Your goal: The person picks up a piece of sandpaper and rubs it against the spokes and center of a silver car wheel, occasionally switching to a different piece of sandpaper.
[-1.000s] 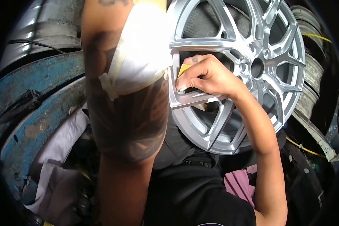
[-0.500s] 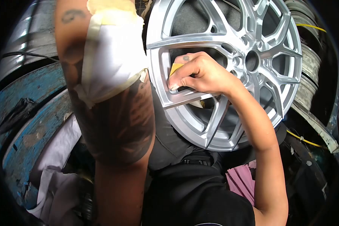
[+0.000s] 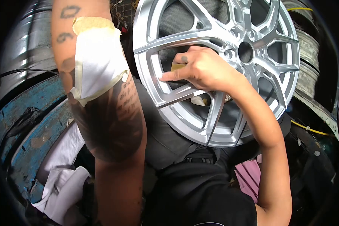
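Observation:
A silver multi-spoke alloy wheel rim (image 3: 165, 102) rests over my lap, tilted towards me. My right hand (image 3: 205, 71) reaches into one of its spoke openings. Its index finger is stretched out with the tip on the inner edge of the opening, near the outer rim. Behind that finger, a small yellow piece of what looks like sandpaper (image 3: 178, 66) is held by the other fingers, which are mostly hidden. My left forearm, wrapped with a white patch (image 3: 98, 62) edged in tape, runs up past the rim's left side. My left hand lies beyond the top edge.
Blue scuffed curved metal (image 3: 32, 113) and a silver rim barrel (image 3: 28, 49) stand on the left. A whitish cloth (image 3: 66, 188) hangs below them. More stacked rims (image 3: 307, 56) are at the right, with a yellow cable (image 3: 314, 129). A pink cloth (image 3: 248, 177) lies beside my right arm.
My right index finger has straightened onto the opening's edge, and the thumb is no longer visible. The rim and my left forearm sit slightly further left in view.

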`<state>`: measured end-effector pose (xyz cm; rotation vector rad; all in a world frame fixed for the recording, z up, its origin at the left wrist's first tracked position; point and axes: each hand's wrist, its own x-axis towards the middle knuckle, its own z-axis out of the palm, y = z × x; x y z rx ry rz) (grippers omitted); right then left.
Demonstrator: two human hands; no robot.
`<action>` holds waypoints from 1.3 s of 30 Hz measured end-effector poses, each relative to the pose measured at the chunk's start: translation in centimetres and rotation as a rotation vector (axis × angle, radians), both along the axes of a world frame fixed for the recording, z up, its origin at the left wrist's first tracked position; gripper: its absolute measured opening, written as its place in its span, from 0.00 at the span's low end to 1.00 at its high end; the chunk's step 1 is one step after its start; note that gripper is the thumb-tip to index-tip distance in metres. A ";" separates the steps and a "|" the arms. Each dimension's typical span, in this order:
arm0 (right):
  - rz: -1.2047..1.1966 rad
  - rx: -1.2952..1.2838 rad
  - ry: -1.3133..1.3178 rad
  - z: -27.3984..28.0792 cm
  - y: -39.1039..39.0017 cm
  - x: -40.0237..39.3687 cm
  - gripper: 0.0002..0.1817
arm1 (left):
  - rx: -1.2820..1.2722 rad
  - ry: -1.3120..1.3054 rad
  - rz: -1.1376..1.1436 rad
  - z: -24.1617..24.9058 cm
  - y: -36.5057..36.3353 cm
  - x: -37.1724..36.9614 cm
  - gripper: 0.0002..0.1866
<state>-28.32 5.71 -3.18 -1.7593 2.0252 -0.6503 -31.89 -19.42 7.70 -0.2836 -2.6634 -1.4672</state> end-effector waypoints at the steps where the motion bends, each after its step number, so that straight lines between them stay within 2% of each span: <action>1: 0.048 0.030 -0.005 0.4 -0.2 -0.1 0.25 | -0.015 0.016 -0.012 0.0 -0.3 0.1 0.22; 7: 0.224 0.116 0.081 2.5 0.1 -0.6 0.19 | 0.025 -0.047 -0.036 0.8 0.0 0.4 0.20; 10: 0.023 -0.025 0.181 3.5 1.8 -1.6 0.18 | 0.046 -0.067 -0.031 0.5 0.0 0.0 0.19; 11: -0.119 -0.031 0.226 3.9 2.8 -1.6 0.20 | 0.037 -0.064 -0.026 0.5 0.1 -0.1 0.19; 16: -0.676 -0.189 0.102 6.8 9.1 1.2 0.22 | -0.011 -0.025 0.024 0.4 0.9 0.2 0.19; 18: -0.737 -0.179 -0.017 7.8 10.8 4.0 0.18 | 0.007 -0.074 0.062 0.3 1.1 0.0 0.20; 23: -0.864 -0.129 -0.317 7.6 10.7 11.3 0.21 | 0.065 -0.209 0.002 -0.2 0.7 -0.7 0.24; 25: -0.866 -0.087 -0.216 7.7 11.0 10.8 0.21 | 0.084 -0.241 -0.004 -1.2 1.6 -1.1 0.25; 28: -0.828 0.047 -0.036 8.4 11.2 9.5 0.19 | -0.021 -0.357 -0.020 -0.8 2.9 -1.9 0.27; 33: -0.726 0.170 0.057 7.9 9.0 10.3 0.22 | 0.022 -0.272 -0.031 -2.1 2.7 -3.1 0.25; 34: -0.664 0.263 0.089 8.2 8.1 10.8 0.25 | 0.052 -0.271 -0.022 -2.2 3.0 -3.0 0.25; 37: -0.605 0.230 0.167 7.3 6.4 13.4 0.27 | 0.087 -0.236 -0.042 -2.4 3.2 -2.8 0.24; 39: -0.657 0.267 0.167 7.1 5.8 14.6 0.29 | 0.078 -0.291 -0.009 -2.9 3.2 -2.9 0.23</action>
